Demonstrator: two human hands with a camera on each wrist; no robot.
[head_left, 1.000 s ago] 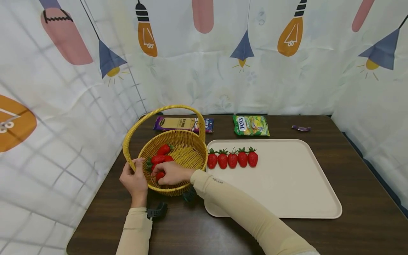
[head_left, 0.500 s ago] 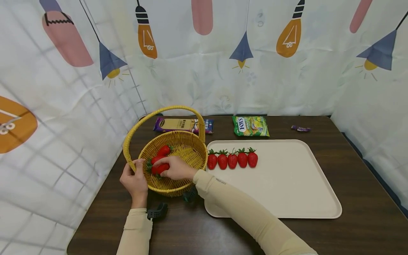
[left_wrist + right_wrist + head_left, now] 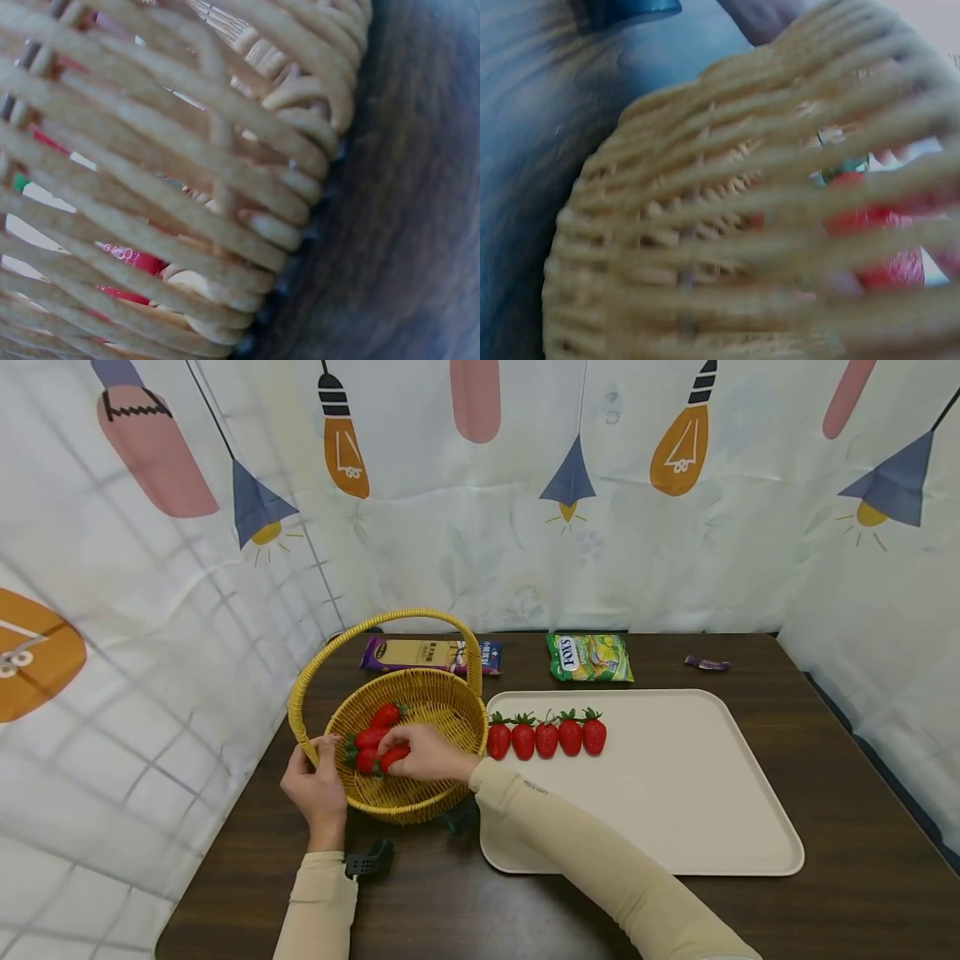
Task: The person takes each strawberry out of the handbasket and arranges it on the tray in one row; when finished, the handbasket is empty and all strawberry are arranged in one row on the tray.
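Note:
A yellow woven basket (image 3: pixel 442 706) stands on the left of the table, strawberries inside. My left hand (image 3: pixel 318 785) grips it at the left foot of its arched handle (image 3: pixel 300 693). Reaching in over the near right rim, my right hand (image 3: pixel 429 756) pinches a strawberry (image 3: pixel 392 759) between thumb and fingers. Beside that one lie a back strawberry (image 3: pixel 386 716), a middle strawberry (image 3: pixel 369 738) and a front strawberry (image 3: pixel 366 762). Both wrist views are filled by the basket's wall (image 3: pixel 187 150), with red fruit (image 3: pixel 862 217) glimpsed through the weave.
A cream tray (image 3: pixel 652 793) lies right of the basket, bearing a row of several strawberries (image 3: pixel 547 740) at its upper left. Behind are a purple packet (image 3: pixel 420 652), a green sweets bag (image 3: pixel 591 658) and a small purple wrapped sweet (image 3: pixel 707 663). A patterned curtain (image 3: pixel 465 543) surrounds the table.
My right hand has shifted back and to the right inside the basket, bringing the pinched strawberry from the front up beside the others. My left hand keeps its grip.

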